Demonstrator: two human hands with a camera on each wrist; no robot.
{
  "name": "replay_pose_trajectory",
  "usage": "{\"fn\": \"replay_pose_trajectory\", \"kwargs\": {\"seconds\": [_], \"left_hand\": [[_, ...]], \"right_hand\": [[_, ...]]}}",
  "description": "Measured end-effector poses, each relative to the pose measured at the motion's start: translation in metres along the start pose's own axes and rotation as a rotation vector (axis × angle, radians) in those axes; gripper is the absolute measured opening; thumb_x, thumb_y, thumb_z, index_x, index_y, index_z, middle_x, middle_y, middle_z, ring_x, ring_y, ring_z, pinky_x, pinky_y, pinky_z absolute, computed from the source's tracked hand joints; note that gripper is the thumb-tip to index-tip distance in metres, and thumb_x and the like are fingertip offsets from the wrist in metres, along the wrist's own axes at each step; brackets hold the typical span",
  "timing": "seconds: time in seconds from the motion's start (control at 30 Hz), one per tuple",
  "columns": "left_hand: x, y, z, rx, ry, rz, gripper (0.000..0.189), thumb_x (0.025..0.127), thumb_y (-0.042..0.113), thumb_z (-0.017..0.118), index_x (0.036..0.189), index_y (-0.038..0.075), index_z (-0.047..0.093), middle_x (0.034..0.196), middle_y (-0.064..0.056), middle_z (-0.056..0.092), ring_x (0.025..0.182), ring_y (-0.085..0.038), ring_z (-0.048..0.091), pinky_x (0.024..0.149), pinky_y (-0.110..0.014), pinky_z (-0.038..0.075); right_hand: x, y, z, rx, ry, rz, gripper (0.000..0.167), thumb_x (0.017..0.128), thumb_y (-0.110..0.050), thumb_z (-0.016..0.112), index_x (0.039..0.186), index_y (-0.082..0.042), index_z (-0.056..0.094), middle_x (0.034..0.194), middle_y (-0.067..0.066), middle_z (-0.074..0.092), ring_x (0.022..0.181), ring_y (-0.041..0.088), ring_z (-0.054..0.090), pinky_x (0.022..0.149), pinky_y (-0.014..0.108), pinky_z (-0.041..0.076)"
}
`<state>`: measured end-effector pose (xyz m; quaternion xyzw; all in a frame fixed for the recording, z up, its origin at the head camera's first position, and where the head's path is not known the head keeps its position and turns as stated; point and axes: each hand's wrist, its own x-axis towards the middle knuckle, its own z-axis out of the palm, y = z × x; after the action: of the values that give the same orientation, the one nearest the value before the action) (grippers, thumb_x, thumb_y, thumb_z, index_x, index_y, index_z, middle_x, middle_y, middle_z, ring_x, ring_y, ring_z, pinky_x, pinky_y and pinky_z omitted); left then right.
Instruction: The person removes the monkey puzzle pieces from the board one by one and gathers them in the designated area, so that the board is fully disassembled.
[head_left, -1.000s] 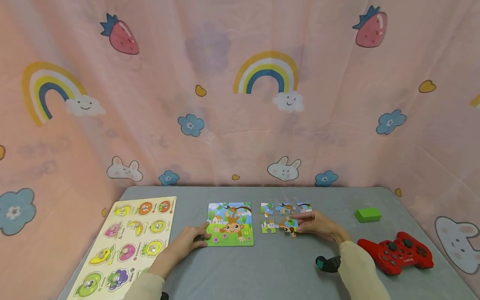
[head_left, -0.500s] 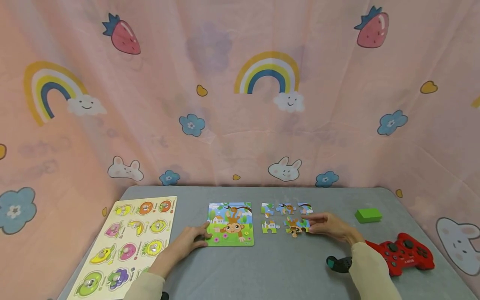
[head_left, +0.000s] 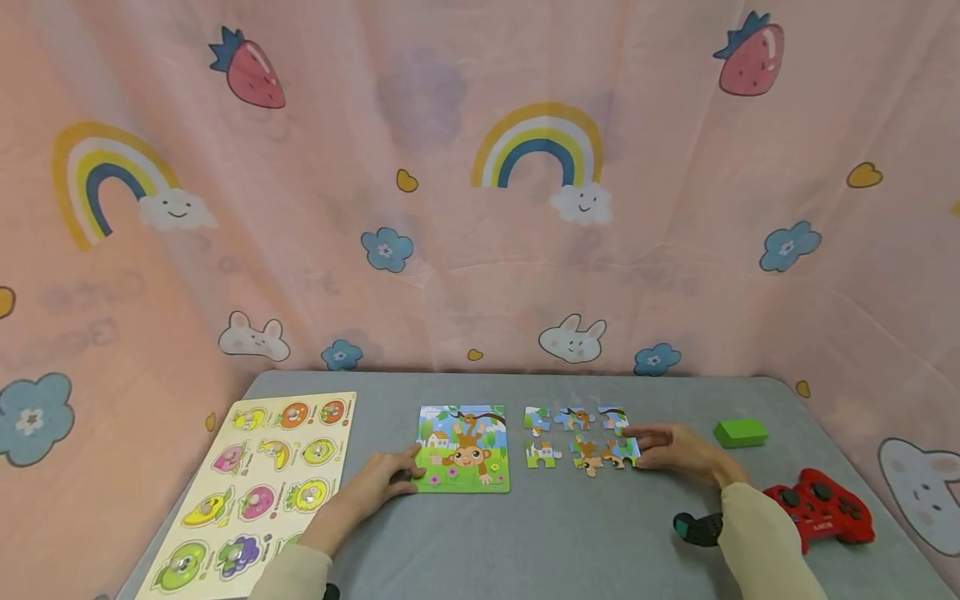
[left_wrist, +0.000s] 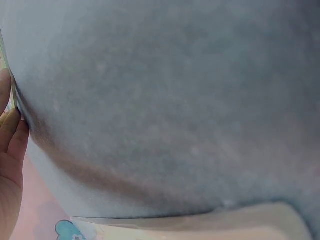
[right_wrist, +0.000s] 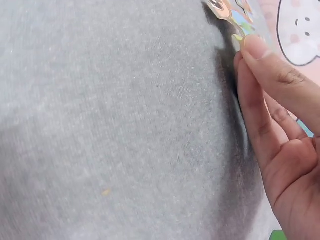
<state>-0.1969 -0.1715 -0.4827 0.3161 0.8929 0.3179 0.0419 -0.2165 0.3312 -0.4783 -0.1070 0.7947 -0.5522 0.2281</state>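
Head view: At a grey table (head_left: pixel 495 546), a person's right hand (head_left: pixel 682 451) pinches the outer edge of the end piece (head_left: pixel 627 451), rightmost in the nearer row of a loose monkey puzzle, where it appears to meet the middle piece (head_left: pixel 590 458). The house piece (head_left: pixel 540 455) lies apart to the left. The left hand (head_left: pixel 375 483), fingers relaxed and thumb parted from forefinger, rests against the left edge of the monkey board (head_left: pixel 462 450). To this observer, the join calls for a flat approach: edges square, light pressure over the seam, no sideways shove that could skew the neighbour. The board's picture reads upright for the person, branch at the far side; the end piece seems turned to match. The pair runs longest left to right; the end piece's own long axis cannot be told behind the fingers.

Left wrist view: The board shows only as a thin edge beside the fingers, its direction unreadable.

Right wrist view: Thumb and forefinger close narrowly on the end piece, seen nearly edge-on at the fingertips.
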Motion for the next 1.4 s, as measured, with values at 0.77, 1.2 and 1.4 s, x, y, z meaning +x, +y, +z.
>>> {"fn": "replay_pose_trajectory", "kwargs": {"seconds": [0.77, 1.2, 1.4], "left_hand": [[0.002, 0.002, -0.001, -0.01, -0.009, -0.016, 0.021, 0.086, 0.01, 0.069, 0.103, -0.002, 0.071, 0.134, -0.027, 0.05, 0.12, -0.041, 0.052, 0.096, -0.05, 0.044], [0.001, 0.0, 0.0, -0.018, -0.014, -0.036, 0.022, 0.086, 0.008, 0.069, 0.104, -0.002, 0.071, 0.135, -0.026, 0.05, 0.122, -0.04, 0.051, 0.097, -0.05, 0.043], [0.001, -0.001, 0.002, -0.008, -0.009, -0.02, 0.021, 0.085, 0.009, 0.07, 0.103, -0.002, 0.071, 0.134, -0.026, 0.05, 0.12, -0.04, 0.052, 0.096, -0.05, 0.044]], "right_hand": [[-0.004, -0.005, 0.009, -0.258, 0.174, -0.139, 0.046, 0.081, -0.01, 0.077, 0.116, 0.015, 0.061, 0.112, 0.029, 0.062, 0.073, 0.007, 0.062, 0.066, 0.021, 0.052], [-0.002, -0.004, 0.013, -0.251, 0.182, -0.096, 0.045, 0.079, -0.006, 0.077, 0.115, 0.015, 0.061, 0.11, 0.028, 0.063, 0.07, 0.007, 0.06, 0.065, 0.022, 0.052], [-0.005, -0.001, 0.01, -0.253, 0.174, -0.106, 0.044, 0.081, -0.006, 0.076, 0.116, 0.015, 0.06, 0.112, 0.03, 0.062, 0.075, 0.008, 0.062, 0.067, 0.022, 0.052]]}}
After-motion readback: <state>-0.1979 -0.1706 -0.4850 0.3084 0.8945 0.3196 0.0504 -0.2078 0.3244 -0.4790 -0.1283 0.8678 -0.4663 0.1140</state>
